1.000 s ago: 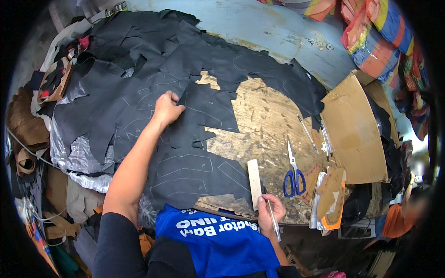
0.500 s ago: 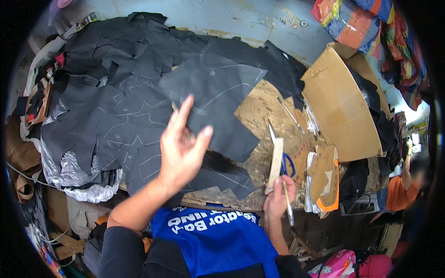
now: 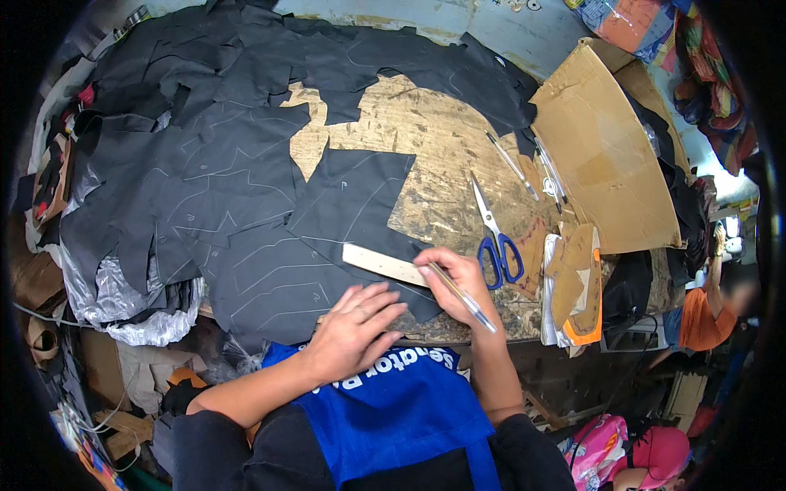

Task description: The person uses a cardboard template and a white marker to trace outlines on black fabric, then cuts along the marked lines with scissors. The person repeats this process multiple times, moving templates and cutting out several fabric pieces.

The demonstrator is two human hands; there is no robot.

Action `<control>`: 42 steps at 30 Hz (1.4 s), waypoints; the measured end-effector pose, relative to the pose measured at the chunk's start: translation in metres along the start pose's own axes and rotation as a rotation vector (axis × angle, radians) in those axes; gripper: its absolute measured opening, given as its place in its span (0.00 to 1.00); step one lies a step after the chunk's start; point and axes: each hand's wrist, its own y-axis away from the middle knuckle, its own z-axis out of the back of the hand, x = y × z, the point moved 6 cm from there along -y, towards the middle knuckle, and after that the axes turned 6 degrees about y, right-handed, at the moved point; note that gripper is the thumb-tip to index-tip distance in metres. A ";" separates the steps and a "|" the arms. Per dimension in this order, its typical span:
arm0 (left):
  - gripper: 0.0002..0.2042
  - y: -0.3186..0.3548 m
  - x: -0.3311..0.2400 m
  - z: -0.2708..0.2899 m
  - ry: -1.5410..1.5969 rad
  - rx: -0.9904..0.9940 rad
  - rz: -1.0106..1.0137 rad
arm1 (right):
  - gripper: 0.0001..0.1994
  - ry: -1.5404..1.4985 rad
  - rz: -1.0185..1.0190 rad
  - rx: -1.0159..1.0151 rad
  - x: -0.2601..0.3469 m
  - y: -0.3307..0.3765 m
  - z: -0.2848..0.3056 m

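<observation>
Black sheet material (image 3: 348, 200) with thin pale outlines drawn on it lies over the worktable. My right hand (image 3: 460, 288) is closed on a pen (image 3: 465, 301) and on one end of a narrow pale strip (image 3: 381, 263). The strip's other end reaches left over a marked black piece. Whether it rests on the material or hovers just above, I cannot tell. My left hand (image 3: 358, 327) lies flat near the table's front edge, fingers stretched out, holding nothing. Blue-handled scissors (image 3: 495, 237) lie just beyond my right hand, blades pointing away.
Bare worn wood (image 3: 446, 135) shows mid-table. Pens (image 3: 512, 166) lie toward the right, before a cardboard box (image 3: 610, 151) holding dark material. Cardboard patterns (image 3: 577, 274) hang over the front right edge. Heaped black pieces (image 3: 188, 74) cover the far left. Another person (image 3: 708, 319) is at far right.
A black piece that was up by my left hand no longer covers the middle, baring wood. My left hand came down toward me; my right hand swung the strip left over the material.
</observation>
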 end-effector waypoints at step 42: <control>0.31 0.003 0.154 0.236 -0.546 -0.123 1.099 | 0.05 0.248 -0.183 -0.700 -0.050 0.001 0.043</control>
